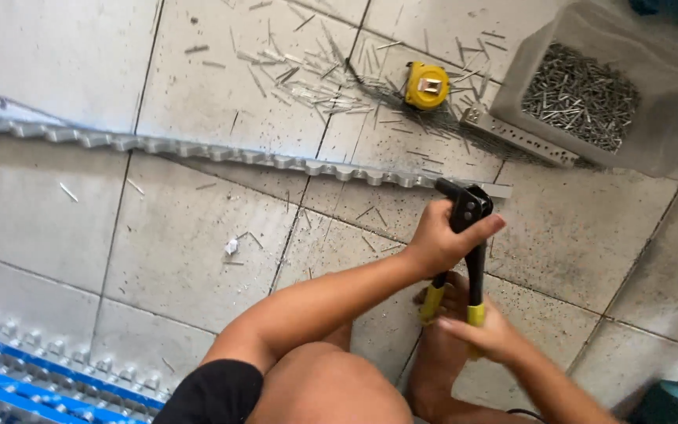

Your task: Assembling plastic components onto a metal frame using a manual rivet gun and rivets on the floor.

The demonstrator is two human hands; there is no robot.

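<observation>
A hand riveter [468,235] with black head and yellow-tipped handles stands upright, its nose on the right end of a long toothed metal strip [198,151] lying across the tiled floor. My left hand [437,239] grips the riveter's head and upper handles. My right hand [484,334] wraps the lower yellow handle ends. My bare foot [441,357] rests on the floor beneath the tool.
A translucent plastic tub [653,118] full of rivets sits at upper right, with a perforated metal bar [515,135] beside it. A yellow tape measure [426,85] lies among several scattered rivet stems. More toothed strips and blue rails [33,369] lie lower left. A green power tool [676,400] is at lower right.
</observation>
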